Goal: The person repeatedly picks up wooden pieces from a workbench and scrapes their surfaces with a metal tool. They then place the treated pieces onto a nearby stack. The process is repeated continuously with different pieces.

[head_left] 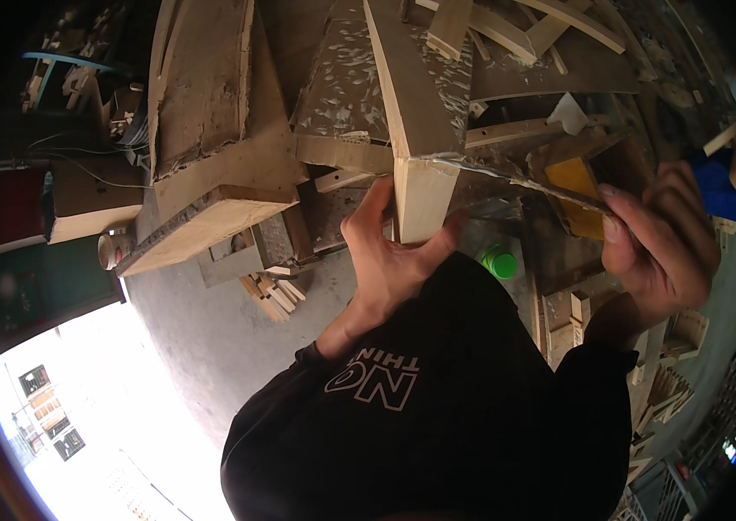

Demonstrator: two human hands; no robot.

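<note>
**Holding the plank end while the strip comes across**

Gripping the cut end of the plank [422, 204] with your left hand [389, 260]: thumb on one side, fingers curled round the other, palm under the pale end grain. Keep that clamp firm so the plank does not twist.

Your right hand [659, 252] is closed on a thin strip [507, 176], which runs from your fingers to the plank's top corner. A yellow-brown piece [578, 187] sits just behind it; whether the hand holds that too, you cannot tell.

Doing it well, as judged from here:
- Keep the strip taut and level with the end face.
- Brace your left wrist against your body; the plank hangs off the bench [211, 139] with little under it.
- Keep your left thumb clear of the strip's edge.

Plank position: centre of view, just above your chest, resting on the cluttered bench among offcuts [274, 295].

Long axis: it runs from the near cut end up and slightly left, away from you. The end face points at you.

A green cap [500, 262] shows below, between your arms.
</note>
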